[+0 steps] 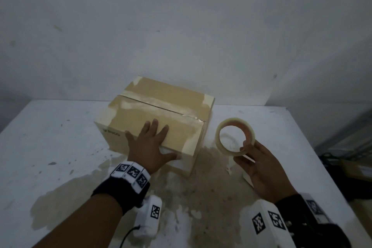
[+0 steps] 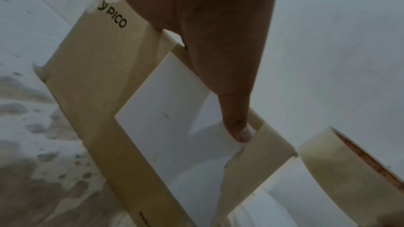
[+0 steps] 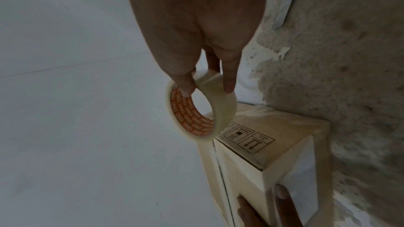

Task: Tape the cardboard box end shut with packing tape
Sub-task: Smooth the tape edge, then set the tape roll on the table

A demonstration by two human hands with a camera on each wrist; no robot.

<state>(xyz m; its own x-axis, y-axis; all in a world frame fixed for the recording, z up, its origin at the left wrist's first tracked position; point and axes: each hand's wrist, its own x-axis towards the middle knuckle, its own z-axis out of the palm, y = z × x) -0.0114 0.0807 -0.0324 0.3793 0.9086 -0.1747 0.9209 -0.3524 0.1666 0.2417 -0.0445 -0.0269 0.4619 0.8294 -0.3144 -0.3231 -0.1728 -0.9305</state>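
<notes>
A tan cardboard box sits on the white table, its top flaps closed along a middle seam under worn old tape. My left hand lies flat on the box's near top edge, fingers spread, thumb against the white label on the near side. Right of the box, my right hand holds a roll of clear packing tape up off the table. In the right wrist view my fingers pinch the roll by its rim, thumb inside the orange core.
The table's paint is worn to brown patches near me. A small white object lies under my right hand. A grey wall stands close behind the box. Dark clutter sits past the table's right edge.
</notes>
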